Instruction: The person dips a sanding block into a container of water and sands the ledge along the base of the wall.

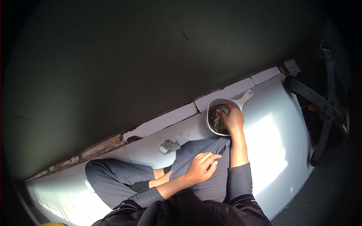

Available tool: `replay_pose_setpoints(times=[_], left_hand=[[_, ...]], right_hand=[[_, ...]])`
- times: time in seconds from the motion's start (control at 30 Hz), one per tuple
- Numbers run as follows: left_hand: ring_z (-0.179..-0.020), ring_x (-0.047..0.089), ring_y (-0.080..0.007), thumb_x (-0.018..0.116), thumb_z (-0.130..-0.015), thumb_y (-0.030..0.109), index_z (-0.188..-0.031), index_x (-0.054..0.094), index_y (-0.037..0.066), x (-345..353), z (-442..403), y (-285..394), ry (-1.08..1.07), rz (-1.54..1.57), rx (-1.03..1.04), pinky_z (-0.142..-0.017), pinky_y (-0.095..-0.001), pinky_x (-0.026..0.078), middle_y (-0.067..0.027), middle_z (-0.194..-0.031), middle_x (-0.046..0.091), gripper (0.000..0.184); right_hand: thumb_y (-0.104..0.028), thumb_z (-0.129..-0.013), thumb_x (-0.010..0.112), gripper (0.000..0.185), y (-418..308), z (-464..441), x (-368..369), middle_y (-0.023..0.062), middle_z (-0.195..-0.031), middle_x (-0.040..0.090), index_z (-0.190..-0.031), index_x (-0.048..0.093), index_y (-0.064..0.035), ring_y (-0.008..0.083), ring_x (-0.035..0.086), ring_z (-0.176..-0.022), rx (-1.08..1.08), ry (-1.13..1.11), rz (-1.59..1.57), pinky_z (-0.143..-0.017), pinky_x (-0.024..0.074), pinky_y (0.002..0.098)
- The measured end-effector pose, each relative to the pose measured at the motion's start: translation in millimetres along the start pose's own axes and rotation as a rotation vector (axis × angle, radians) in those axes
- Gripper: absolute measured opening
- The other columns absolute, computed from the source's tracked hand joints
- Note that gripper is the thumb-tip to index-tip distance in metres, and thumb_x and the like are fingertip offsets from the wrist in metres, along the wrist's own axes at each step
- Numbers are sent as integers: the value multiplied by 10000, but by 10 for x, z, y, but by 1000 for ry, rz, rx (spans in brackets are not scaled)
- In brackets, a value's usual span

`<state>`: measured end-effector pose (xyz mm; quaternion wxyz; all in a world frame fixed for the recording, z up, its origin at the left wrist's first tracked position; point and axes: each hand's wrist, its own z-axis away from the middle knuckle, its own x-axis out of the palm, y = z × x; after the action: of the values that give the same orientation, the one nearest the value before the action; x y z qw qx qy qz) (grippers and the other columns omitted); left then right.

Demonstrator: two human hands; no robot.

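Note:
A white dipper [209, 126] with a stubby handle sits on the pale tiled surface close to the wall. Dark contents and several pale pieces show inside; I cannot tell what they are. My right hand [233, 119] reaches into it from the near right side, fingers and thumb bent together around something pale and partly hidden. Over my lap, my left hand [203, 167] hovers or rests above the grey trousers [205, 186], its fingers loosely bent and a little apart, with nothing visible in them.
A grey, irregular lump [169, 146] lies on the tiles [151, 152] beside my knee. Behind runs a dark wall [124, 75] with a chipped white tile skirting [162, 122]. Dark straps with rivets [324, 103] stand at the right, past the surface's edge.

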<state>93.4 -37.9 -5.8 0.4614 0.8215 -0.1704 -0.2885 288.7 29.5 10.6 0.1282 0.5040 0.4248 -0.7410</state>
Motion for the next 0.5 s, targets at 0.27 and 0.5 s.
replay_pose_setpoints(times=[0.27, 0.5], left_hand=[[-567, 471, -198, 580, -767, 16, -988, 604, 30, -18, -18, -6, -18, 1, -3, -564, -325, 379, -51, -647, 478, 223], [-564, 473, -200, 585, -773, 27, -989, 604, 28, -10, -20, -12, -21, 6, -19, -568, -324, 384, -52, -647, 481, 217]], right_hand=[[-100, -652, 698, 584, 311, -143, 340, 237, -1177, 522, -1201, 501, -101, 402, 527, -1047, -244, -67, 25, -909, 430, 429], [-100, -617, 708, 761, 216, -67, 311, 230, -1216, 531, -1324, 433, -159, 371, 522, -1120, -207, -376, 225, -928, 453, 401]])
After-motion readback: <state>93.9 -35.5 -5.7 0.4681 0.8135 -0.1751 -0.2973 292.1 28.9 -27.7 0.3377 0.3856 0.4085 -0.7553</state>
